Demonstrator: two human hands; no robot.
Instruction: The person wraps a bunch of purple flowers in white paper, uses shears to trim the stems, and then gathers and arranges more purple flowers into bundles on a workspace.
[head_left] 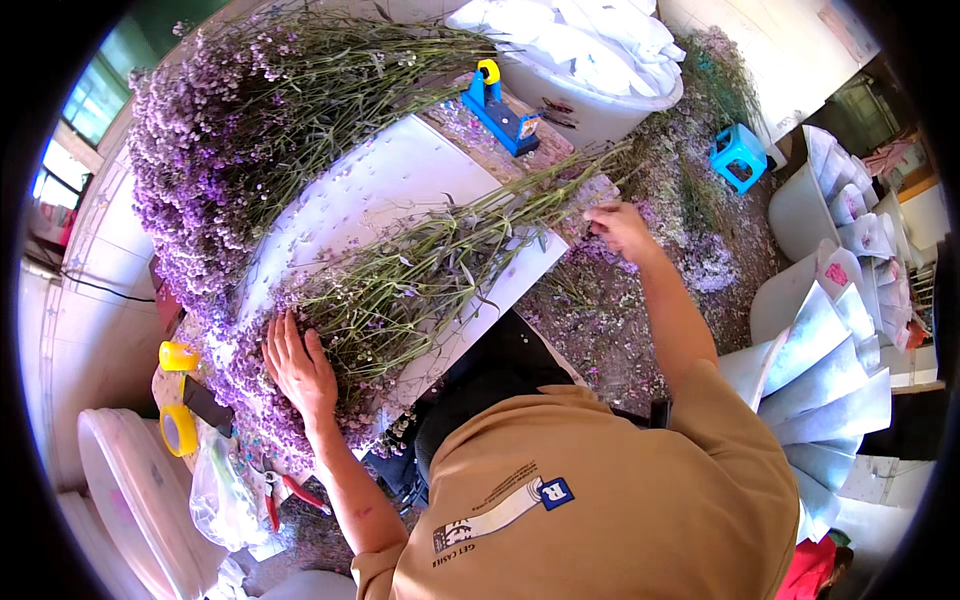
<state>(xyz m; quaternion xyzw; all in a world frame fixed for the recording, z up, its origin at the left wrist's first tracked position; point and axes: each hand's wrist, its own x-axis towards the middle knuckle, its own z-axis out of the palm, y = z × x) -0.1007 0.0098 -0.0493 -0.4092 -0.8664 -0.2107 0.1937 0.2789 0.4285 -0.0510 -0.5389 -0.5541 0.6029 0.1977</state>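
Note:
A bunch of small purple flowers on long green stems (430,255) lies slantwise across a white board (400,165) in front of me. My left hand (303,370) rests on the flower heads at its left end, fingers stretched out and open. Beyond the bunch's right side, just below the stem ends, my right hand (622,232) is closed with its fingers curled together. Whatever it may hold is too small or hidden to make out. Farther back, a larger pile of purple flowers (200,130) spreads over the left of the table, its stems pointing right.
A blue tape dispenser (505,115) stands behind the board. White wrapping fills a tub (580,90) at the back. Yellow tape rolls (178,430) and red-handled pliers (290,490) lie at left. Right, a blue stool (738,158) stands among floor litter; wrapped bundles (820,390) sit in bins.

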